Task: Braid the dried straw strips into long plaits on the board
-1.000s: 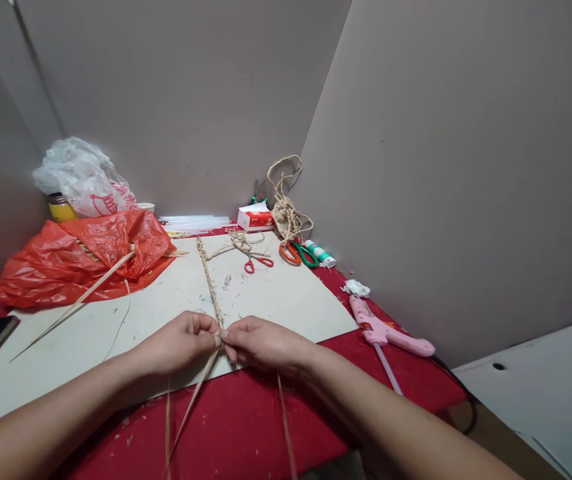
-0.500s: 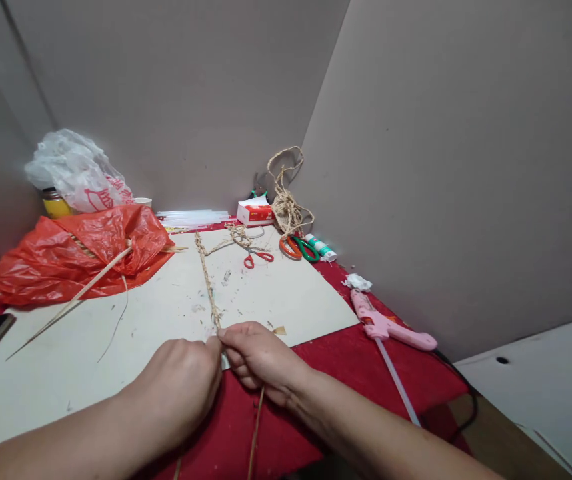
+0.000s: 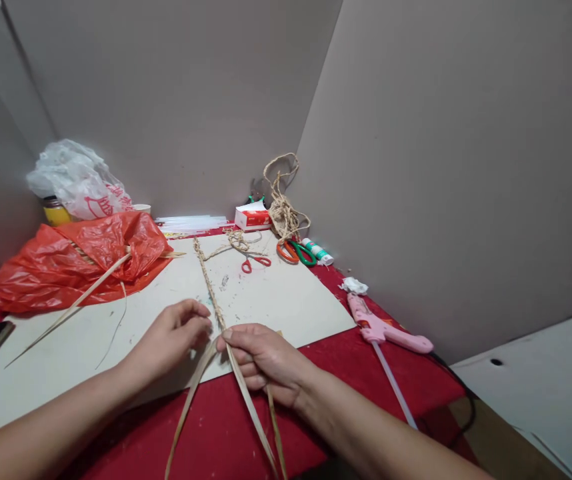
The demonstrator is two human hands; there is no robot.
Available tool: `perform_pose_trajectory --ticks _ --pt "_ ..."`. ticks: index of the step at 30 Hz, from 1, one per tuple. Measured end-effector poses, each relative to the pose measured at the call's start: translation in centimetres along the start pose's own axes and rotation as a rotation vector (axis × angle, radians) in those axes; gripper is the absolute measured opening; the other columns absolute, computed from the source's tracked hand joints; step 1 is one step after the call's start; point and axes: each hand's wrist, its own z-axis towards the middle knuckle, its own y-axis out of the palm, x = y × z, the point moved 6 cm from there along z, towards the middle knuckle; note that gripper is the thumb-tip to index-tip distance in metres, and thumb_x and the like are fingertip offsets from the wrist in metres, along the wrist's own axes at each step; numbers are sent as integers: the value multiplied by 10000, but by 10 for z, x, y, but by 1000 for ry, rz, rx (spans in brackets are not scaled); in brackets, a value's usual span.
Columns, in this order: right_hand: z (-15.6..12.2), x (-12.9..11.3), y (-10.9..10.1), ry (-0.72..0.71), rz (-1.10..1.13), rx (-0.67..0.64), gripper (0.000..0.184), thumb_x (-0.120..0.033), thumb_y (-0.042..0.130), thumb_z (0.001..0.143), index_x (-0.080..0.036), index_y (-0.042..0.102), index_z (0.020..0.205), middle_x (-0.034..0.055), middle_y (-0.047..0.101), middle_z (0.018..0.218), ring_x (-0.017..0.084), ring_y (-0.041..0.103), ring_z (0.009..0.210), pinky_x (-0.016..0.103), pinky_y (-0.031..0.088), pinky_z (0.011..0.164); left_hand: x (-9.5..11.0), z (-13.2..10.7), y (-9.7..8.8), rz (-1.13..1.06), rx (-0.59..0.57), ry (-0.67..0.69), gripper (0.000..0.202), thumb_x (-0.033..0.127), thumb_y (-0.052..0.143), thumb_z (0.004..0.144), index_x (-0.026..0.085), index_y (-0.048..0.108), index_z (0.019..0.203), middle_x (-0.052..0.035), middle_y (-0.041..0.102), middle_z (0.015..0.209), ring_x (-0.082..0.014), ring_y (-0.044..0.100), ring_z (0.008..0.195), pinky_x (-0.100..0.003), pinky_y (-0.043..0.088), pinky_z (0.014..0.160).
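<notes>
A braided straw cord (image 3: 209, 280) runs across a cream board (image 3: 286, 300) toward me. My right hand (image 3: 261, 360) is closed, pinching the near end of the braid, where flat loose strands (image 3: 246, 400) fan out and trail over the red tablecloth (image 3: 216, 433). Just left of the braid, my left hand (image 3: 171, 337) has its fingers loosely curled and apart, thumb and forefinger close to one strand (image 3: 191, 393).
A red plastic bag (image 3: 81, 263) with straw strips lies at the left, a white bag (image 3: 79, 180) behind it. Red scissors (image 3: 253, 261), orange-green scissors (image 3: 296, 252), a twine bundle (image 3: 281, 207), a small box (image 3: 252, 217) sit at the back. A pink glue gun (image 3: 383, 328) lies right.
My left hand has let go of the braid end and shifted left and outward, opening its fingers. The loose strands now fan out below my right hand.
</notes>
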Motion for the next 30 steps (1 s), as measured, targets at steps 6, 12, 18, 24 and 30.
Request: perform_pose_trajectory --ticks 6,12,18,24,30 --pt "0 -2 -3 25 -177 -22 173 -305 521 804 -147 546 737 -114 194 444 39 72 384 189 39 370 -32 5 28 -114 -214 -131 202 305 436 754 167 503 623 53 400 490 -75 303 432 -200 268 463" --pt "-1 -20 -8 -144 -802 143 212 -209 457 821 -126 600 687 -54 384 478 61 297 443 194 223 441 -11 4 21 192 -251 -14 288 294 407 779 150 620 649 18 533 581 -110 417 559 -208 333 573" --pt "-5 -30 1 -244 -1214 203 227 -185 420 825 -135 597 691 16 585 675 114 484 649 212 319 579 -16 8 21 157 -282 -23 238 300 445 769 145 554 625 31 488 549 -90 371 517 -205 303 533" --pt "-18 -37 -2 -258 -1421 281 276 -288 407 856 -144 577 693 35 592 686 121 479 632 225 302 572 -24 9 18 158 -230 -46 227 321 484 746 149 511 601 59 402 510 -70 288 476 -202 232 472" --pt "-16 -20 3 -211 -1146 213 264 -200 365 841 -139 588 713 17 579 644 101 485 597 197 324 548 -26 7 25 -3 -264 -65 249 321 468 744 139 582 616 5 575 600 -86 416 521 -207 301 513"
